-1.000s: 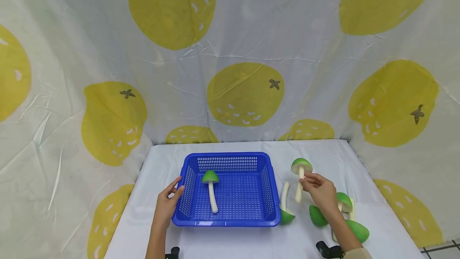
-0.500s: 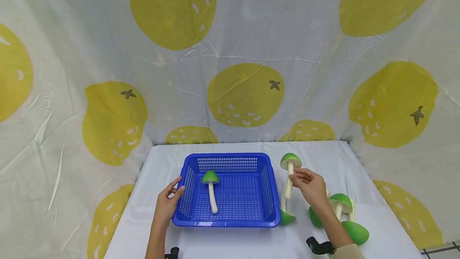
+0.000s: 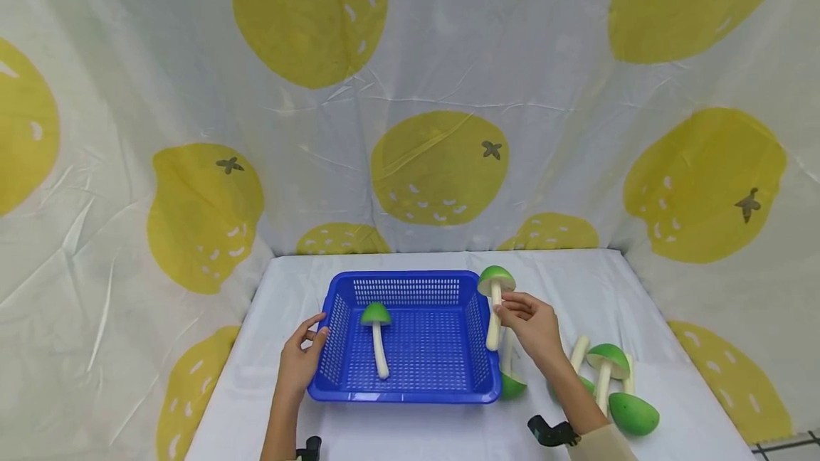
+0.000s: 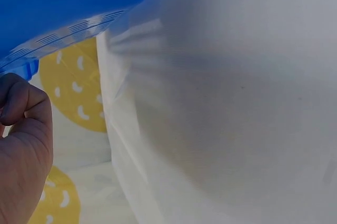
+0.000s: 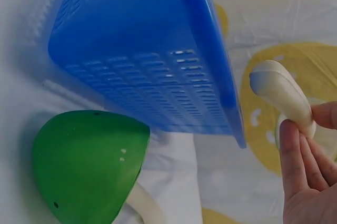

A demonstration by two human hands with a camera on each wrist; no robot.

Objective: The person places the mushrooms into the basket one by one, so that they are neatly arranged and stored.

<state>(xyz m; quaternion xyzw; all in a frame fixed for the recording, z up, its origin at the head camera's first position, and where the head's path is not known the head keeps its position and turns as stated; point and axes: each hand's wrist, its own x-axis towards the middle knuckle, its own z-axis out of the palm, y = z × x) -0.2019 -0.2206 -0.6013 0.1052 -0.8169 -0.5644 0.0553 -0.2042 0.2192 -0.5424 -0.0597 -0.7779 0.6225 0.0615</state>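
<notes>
A blue plastic basket [image 3: 419, 398] with slotted walls stands on the white-covered table. Its left rim is gripped by my left hand [image 3: 300, 358], seen at the lower left of the left wrist view. One green-capped toy mushroom [image 3: 380, 351] lies inside the basket. In my right hand [image 3: 534, 326], thumb and fingers pinch the pale stem of another toy mushroom [image 3: 495, 315], held upright above the basket's right rim. The right wrist view shows that stem's end [image 5: 274, 84] beside the basket wall. Close to the basket's right side lies a mushroom, cap toward me [image 3: 512, 386].
Several more green-capped mushrooms [image 3: 633, 412] lie in a group to the right, partly behind my right forearm. A white cloth [image 3: 448, 20] printed with yellow fruit surrounds the back and sides of the table.
My right hand has moved left with its mushroom, from over the table to the basket's right rim. The left hand and basket have stayed in place.
</notes>
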